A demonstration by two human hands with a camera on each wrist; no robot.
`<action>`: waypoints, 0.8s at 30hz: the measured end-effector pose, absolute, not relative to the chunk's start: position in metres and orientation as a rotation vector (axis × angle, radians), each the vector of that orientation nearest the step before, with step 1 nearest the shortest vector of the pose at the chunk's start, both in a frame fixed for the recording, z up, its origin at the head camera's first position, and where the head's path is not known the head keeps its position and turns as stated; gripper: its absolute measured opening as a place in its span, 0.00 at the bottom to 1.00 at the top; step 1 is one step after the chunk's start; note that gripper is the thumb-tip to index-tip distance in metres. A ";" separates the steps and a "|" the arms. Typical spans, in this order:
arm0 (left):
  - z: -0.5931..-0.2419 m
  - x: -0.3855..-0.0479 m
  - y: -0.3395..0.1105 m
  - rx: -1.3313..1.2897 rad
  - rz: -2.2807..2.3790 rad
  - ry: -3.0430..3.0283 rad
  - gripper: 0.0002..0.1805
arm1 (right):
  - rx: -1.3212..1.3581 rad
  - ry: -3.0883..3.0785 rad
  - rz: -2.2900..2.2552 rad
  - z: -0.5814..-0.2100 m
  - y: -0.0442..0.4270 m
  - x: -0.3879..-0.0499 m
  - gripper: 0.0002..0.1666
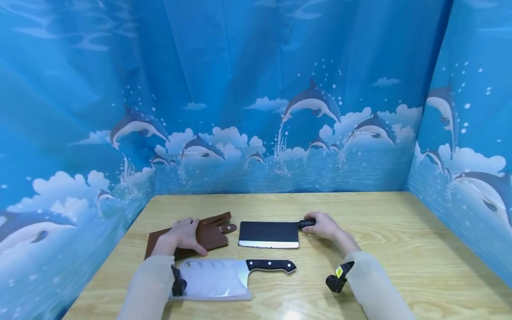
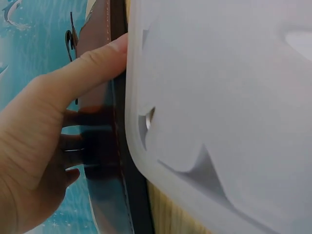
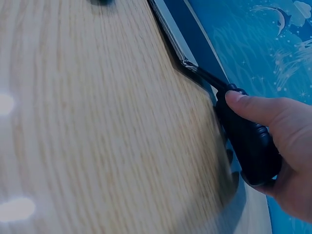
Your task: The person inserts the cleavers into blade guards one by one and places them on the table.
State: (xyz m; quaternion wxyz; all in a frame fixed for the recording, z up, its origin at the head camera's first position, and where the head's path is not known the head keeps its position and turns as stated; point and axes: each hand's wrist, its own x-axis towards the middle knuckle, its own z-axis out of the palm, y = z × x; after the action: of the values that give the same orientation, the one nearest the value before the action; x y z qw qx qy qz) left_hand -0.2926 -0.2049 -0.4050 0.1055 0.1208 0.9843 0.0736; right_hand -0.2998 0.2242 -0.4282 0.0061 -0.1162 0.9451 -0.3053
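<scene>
A brown leather sheath point(image 1: 214, 235) with a snap strap lies at the left of the table. Across it lies my left hand point(image 1: 182, 234), thumb at the near edge; in the left wrist view, the thumb and bent fingers of this hand point(image 2: 44, 131) hold the leather point(image 2: 100, 146). To the right, a dark-bladed cleaver point(image 1: 269, 232) lies with its bright edge toward me. My right hand point(image 1: 323, 226) grips its black handle point(image 1: 307, 223); the right wrist view shows the thumb along the handle point(image 3: 248, 136) and the hand point(image 3: 292, 141) wrapped round it.
Nearer me lies a second cleaver, its blade in a whitish translucent cover point(image 1: 216, 280) and its riveted black handle point(image 1: 272, 265) pointing right. My left sleeve point(image 1: 146, 284) is beside that cover. Dolphin-print curtains point(image 1: 240, 89) stand behind and beside the wooden table point(image 1: 400, 249).
</scene>
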 end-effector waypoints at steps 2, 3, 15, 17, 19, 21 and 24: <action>-0.406 -0.291 -0.206 0.348 0.234 2.923 0.68 | -0.355 2.952 -0.955 -0.428 0.223 -0.300 0.26; -0.406 -0.290 -0.207 0.354 0.242 2.936 0.67 | -0.364 2.956 -0.944 -0.428 0.222 -0.300 0.26; -0.406 -0.275 -0.220 0.495 0.121 3.198 0.67 | -0.407 3.019 -0.718 -0.428 0.221 -0.297 0.24; -0.405 -0.272 -0.223 0.493 0.142 3.228 0.67 | -0.456 3.044 -0.651 -0.428 0.221 -0.297 0.24; -0.404 -0.269 -0.226 0.486 0.169 3.245 0.67 | -0.495 3.069 -0.597 -0.429 0.221 -0.297 0.24; -0.404 -0.267 -0.228 0.482 0.200 3.250 0.66 | -0.516 3.091 -0.569 -0.430 0.221 -0.296 0.23; -0.402 -0.262 -0.232 0.477 0.251 3.255 0.66 | -0.527 3.113 -0.556 -0.432 0.222 -0.295 0.24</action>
State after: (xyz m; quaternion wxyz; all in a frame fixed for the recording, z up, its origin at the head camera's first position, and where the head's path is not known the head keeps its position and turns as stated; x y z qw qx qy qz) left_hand -0.2617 -0.2324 -0.4022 -0.0787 0.1441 0.9835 0.0758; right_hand -0.2946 0.2221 -0.4322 -0.0319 -0.1642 0.9705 -0.1734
